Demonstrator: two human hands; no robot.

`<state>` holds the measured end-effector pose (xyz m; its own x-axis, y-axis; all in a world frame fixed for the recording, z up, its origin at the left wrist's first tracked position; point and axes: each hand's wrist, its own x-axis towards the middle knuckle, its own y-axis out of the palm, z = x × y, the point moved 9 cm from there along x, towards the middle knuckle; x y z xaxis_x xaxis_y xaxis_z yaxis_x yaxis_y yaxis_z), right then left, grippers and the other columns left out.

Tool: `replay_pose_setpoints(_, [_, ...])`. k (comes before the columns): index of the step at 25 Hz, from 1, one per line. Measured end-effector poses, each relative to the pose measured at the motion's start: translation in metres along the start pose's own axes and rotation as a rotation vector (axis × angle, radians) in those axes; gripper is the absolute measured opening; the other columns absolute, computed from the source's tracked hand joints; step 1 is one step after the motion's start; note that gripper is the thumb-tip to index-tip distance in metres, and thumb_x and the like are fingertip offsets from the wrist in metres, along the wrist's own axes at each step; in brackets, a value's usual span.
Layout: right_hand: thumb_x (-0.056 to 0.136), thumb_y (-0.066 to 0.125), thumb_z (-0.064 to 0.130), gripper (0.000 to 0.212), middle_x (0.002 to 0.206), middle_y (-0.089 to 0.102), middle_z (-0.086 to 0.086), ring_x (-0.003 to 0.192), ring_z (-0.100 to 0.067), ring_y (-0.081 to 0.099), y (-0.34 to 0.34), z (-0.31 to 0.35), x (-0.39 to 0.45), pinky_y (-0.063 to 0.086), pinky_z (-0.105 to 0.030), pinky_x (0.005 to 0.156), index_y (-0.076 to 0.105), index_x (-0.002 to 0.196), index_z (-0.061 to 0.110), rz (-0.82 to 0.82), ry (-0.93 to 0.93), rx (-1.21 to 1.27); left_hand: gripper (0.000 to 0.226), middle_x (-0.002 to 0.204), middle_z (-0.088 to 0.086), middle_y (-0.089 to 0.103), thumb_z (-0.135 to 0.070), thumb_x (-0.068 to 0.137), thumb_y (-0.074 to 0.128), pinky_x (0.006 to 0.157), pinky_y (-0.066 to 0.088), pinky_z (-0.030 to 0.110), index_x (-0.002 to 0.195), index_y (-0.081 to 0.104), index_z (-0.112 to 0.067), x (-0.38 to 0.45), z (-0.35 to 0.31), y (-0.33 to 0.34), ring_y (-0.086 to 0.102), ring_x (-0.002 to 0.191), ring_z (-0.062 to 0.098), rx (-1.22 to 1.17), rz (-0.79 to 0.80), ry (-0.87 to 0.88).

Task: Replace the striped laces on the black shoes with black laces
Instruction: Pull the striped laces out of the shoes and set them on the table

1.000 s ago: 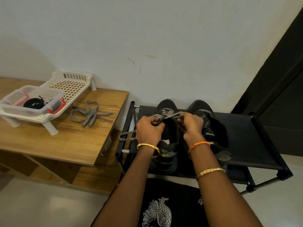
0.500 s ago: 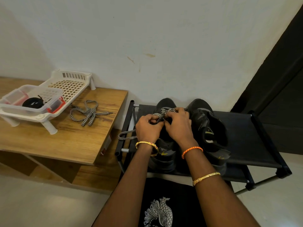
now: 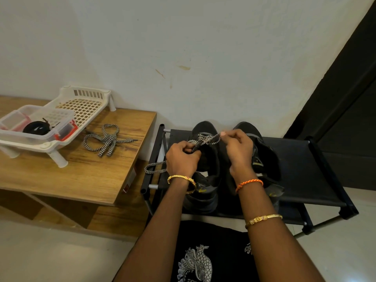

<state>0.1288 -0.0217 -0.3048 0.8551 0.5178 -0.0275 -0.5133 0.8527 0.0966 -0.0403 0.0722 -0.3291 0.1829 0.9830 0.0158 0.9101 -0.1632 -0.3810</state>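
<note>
Shoes on a black rack (image 3: 317,165): left shoe (image 3: 205,159) and right shoe (image 3: 264,157) side by side, toes toward the wall. Left hand (image 3: 182,159), fingers curled, grips the striped lace (image 3: 205,138) at the left shoe's tongue; a loop of it hangs at 9 o'clock of that hand. Right hand (image 3: 239,151) pinches the same lace between thumb and forefinger. At 9 o'clock of the rack, a desk (image 3: 85,176) carries a loose striped lace (image 3: 105,140) and a white tray (image 3: 81,106) holding a clear box (image 3: 67,121) with a coiled black lace (image 3: 36,128).
</note>
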Motion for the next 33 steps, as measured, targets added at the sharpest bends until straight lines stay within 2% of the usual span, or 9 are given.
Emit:
replay_pose_setpoints(2, [0.090, 0.054, 0.003, 0.022, 0.080, 0.070, -0.001, 0.082, -0.016, 0.067, -0.008, -0.020, 0.000, 0.051, -0.026, 0.073, 0.052, 0.074, 0.017, -0.067, 0.263, 0.371, 0.016, 0.090, 0.002, 0.067, -0.016, 0.072, 0.076, 0.074, 0.055, 0.031, 0.087, 0.069, -0.019, 0.000, 0.000, 0.001, 0.064, 0.082, 0.013, -0.003, 0.006, -0.001])
replay_pose_setpoints(4, [0.093, 0.049, 0.006, 0.017, 0.074, 0.067, 0.000, 0.071, -0.014, 0.064, -0.008, -0.029, -0.003, 0.049, -0.024, 0.064, 0.051, 0.080, 0.017, -0.095, 0.358, 0.449, 0.015, 0.090, 0.002, 0.067, -0.016, 0.072, 0.076, 0.074, 0.055, 0.032, 0.084, 0.068, -0.021, -0.001, 0.000, 0.001, 0.063, 0.081, 0.013, -0.007, 0.012, -0.006])
replay_pose_setpoints(7, [0.092, 0.052, 0.013, 0.010, 0.072, 0.058, 0.000, 0.070, -0.017, 0.054, -0.001, 0.005, -0.003, 0.042, -0.026, 0.061, 0.056, 0.083, 0.016, -0.014, -0.072, -0.235, 0.015, 0.088, 0.002, 0.067, -0.015, 0.072, 0.076, 0.073, 0.055, 0.032, 0.080, 0.065, -0.023, 0.001, 0.001, 0.003, 0.063, 0.079, 0.013, -0.016, 0.026, -0.002])
replay_pose_setpoints(9, [0.088, 0.056, 0.020, 0.009, 0.088, 0.058, -0.004, 0.090, -0.020, 0.052, 0.029, 0.018, -0.014, 0.044, -0.030, 0.077, 0.064, 0.088, 0.015, 0.141, -0.387, -0.701, 0.015, 0.088, 0.002, 0.067, -0.016, 0.073, 0.076, 0.074, 0.055, 0.032, 0.080, 0.066, -0.023, 0.001, 0.001, 0.004, 0.063, 0.079, 0.013, -0.026, 0.032, 0.004])
replay_pose_setpoints(13, [0.088, 0.060, 0.027, 0.017, 0.116, 0.044, -0.006, 0.113, -0.024, 0.037, 0.048, 0.003, -0.019, 0.033, -0.040, 0.097, 0.066, 0.101, 0.019, 0.259, -0.442, -1.091, 0.016, 0.087, 0.003, 0.067, -0.015, 0.072, 0.076, 0.073, 0.056, 0.033, 0.079, 0.065, -0.024, 0.002, 0.002, 0.004, 0.063, 0.077, 0.013, -0.044, 0.029, 0.003])
replay_pose_setpoints(22, [0.083, 0.066, 0.019, 0.003, 0.122, 0.041, -0.006, 0.119, -0.026, 0.037, 0.029, 0.012, -0.015, 0.031, -0.044, 0.102, 0.065, 0.082, 0.021, 0.170, -0.327, -0.799, 0.016, 0.089, 0.001, 0.066, -0.016, 0.072, 0.076, 0.065, 0.050, 0.024, 0.081, 0.065, -0.024, 0.002, 0.002, 0.003, 0.062, 0.076, 0.011, -0.002, 0.012, -0.008])
replay_pose_setpoints(26, [0.090, 0.053, 0.004, 0.019, 0.103, 0.063, -0.009, 0.101, -0.023, 0.059, 0.006, -0.005, -0.004, 0.049, -0.032, 0.086, 0.057, 0.077, 0.017, 0.079, 0.079, -0.096, 0.016, 0.087, 0.000, 0.067, -0.016, 0.072, 0.076, 0.070, 0.055, 0.030, 0.080, 0.065, -0.024, 0.002, 0.004, 0.002, 0.063, 0.078, 0.012, -0.009, 0.011, -0.023])
replay_pose_setpoints(29, [0.098, 0.036, 0.010, 0.019, 0.074, 0.068, 0.001, 0.074, -0.014, 0.067, -0.004, -0.019, 0.001, 0.047, -0.029, 0.077, 0.051, 0.087, 0.014, 0.043, 0.336, 0.404, 0.015, 0.084, -0.001, 0.066, -0.015, 0.072, 0.076, 0.069, 0.056, 0.031, 0.077, 0.064, -0.024, 0.003, 0.005, 0.002, 0.064, 0.078, 0.013, -0.029, 0.016, -0.037])
replay_pose_setpoints(33, [0.092, 0.046, 0.006, 0.018, 0.058, 0.049, 0.002, 0.051, -0.009, 0.052, -0.028, -0.005, 0.015, 0.049, -0.027, 0.063, 0.055, 0.079, 0.014, 0.007, 0.170, 0.119, 0.017, 0.084, -0.001, 0.066, -0.014, 0.072, 0.075, 0.069, 0.057, 0.032, 0.077, 0.063, -0.025, 0.002, 0.004, 0.004, 0.064, 0.077, 0.013, -0.029, 0.024, -0.035])
